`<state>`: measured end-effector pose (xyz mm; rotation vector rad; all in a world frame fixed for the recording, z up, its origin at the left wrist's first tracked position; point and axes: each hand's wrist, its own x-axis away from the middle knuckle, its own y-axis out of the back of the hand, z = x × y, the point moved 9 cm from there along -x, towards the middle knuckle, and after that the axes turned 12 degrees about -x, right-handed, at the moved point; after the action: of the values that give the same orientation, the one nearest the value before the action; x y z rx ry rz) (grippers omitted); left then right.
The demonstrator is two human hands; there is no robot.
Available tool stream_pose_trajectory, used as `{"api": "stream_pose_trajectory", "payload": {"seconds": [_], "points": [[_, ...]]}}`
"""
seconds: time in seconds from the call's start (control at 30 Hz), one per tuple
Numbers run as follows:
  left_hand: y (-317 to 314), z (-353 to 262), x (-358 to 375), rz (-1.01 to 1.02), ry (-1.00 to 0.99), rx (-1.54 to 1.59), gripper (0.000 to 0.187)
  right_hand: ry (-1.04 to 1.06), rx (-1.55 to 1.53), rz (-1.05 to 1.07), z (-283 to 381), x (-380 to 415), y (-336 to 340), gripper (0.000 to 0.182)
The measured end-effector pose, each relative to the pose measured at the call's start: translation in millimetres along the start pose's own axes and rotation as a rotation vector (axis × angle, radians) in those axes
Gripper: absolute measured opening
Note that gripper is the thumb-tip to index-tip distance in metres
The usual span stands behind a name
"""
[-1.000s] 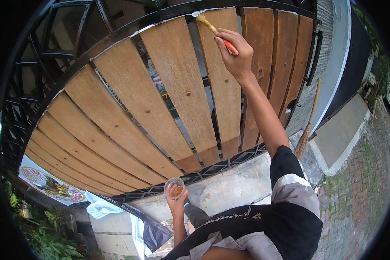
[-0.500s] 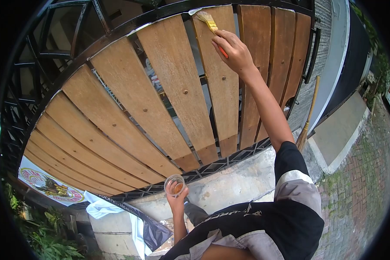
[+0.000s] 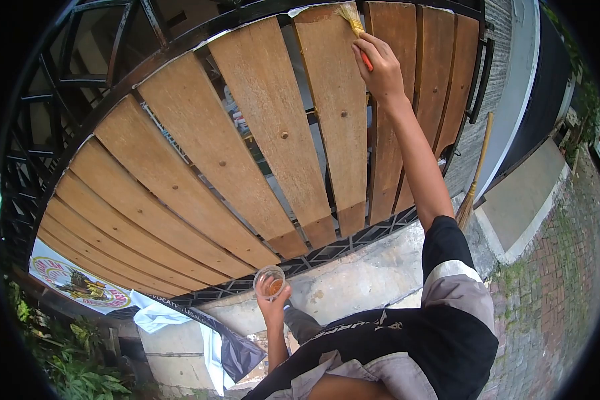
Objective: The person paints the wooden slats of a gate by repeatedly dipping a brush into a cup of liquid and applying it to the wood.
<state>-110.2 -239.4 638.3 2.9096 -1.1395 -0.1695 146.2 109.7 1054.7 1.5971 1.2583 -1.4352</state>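
Observation:
My right hand [image 3: 383, 67] is closed round the handle of a paintbrush [image 3: 355, 21], its bristles at the upper end of a light wooden slat [image 3: 337, 87]. A darker, wet-looking band crosses that slat's top. Low in the view, my left hand [image 3: 273, 303] grips a clear plastic cup [image 3: 269, 272] with a little amber-brown liquid in the bottom. The slats right of the brush, such as this brown slat [image 3: 391, 67], are darker. Those to the left, like this pale slat [image 3: 273, 113], are lighter, some with darker lower ends.
Black metal bars [image 3: 123, 40] frame the slats. A broom [image 3: 477, 173] leans by the grey wall at right. A printed banner [image 3: 80, 283] and white cloth [image 3: 157, 317] hang at lower left, near green plants [image 3: 80, 367]. Brick paving [image 3: 547, 287] lies to the right.
My right hand and the brush have moved right along the slat's top, from its left edge to its right edge. The slat's top looks darker. My left hand stays almost still.

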Motion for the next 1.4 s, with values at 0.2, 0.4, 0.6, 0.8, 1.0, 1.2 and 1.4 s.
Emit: {"api": "stream_pose_trajectory", "payload": {"seconds": [0.2,0.4,0.6,0.8,1.0,1.2,1.4], "points": [[-6.1,-6.5,0.0,0.020,0.024,0.029,0.081,-0.003,-0.127,0.061,24.7,3.9,-8.9,0.015],[-12.5,-7.0,-3.7,0.037,0.006,0.033,0.081,0.144,-0.102,0.236,40.2,29.7,-18.9,0.017],[-11.2,-3.4,2.9,0.035,0.000,0.018,0.081,-0.088,-0.017,0.073,29.7,35.6,-11.3,0.016],[-10.8,-4.3,3.7,0.039,-0.002,0.011,0.081,-0.100,-0.343,0.124,53.2,38.0,-24.4,0.017],[-1.4,5.4,3.9,0.025,-0.012,-0.007,0.081,-0.204,-0.129,-0.006,19.5,49.3,6.0,0.014],[-8.6,6.8,3.4,0.071,0.013,0.029,0.082,-0.240,-0.428,0.123,54.2,48.0,-16.1,0.013],[-7.4,-3.3,4.1,0.055,-0.018,0.031,0.082,-0.313,-0.301,-0.101,19.1,40.9,15.6,0.013]]}}
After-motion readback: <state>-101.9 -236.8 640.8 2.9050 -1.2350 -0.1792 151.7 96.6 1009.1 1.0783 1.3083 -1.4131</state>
